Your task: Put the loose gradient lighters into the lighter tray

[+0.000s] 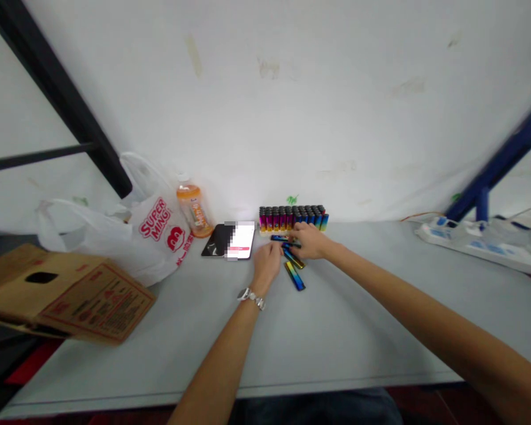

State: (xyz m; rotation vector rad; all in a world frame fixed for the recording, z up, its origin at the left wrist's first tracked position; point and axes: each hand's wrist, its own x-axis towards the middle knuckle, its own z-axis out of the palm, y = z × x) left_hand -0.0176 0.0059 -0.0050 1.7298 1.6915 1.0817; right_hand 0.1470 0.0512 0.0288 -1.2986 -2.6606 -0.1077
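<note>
Remotely, I see the left hand (268, 260) and right hand (310, 241) half-curled, whether gripping I cannot tell; a right-hand nudge might topple the standing lighters (275, 222).

Silvery link-band watch (251, 297) back from the fingers (273, 248) of the left hand (266, 263), dark bluish pants (318, 409) way further back.

The camera looked forward and down from the head. It faced the wall (318, 118) across the nearby table (358, 330).
</note>
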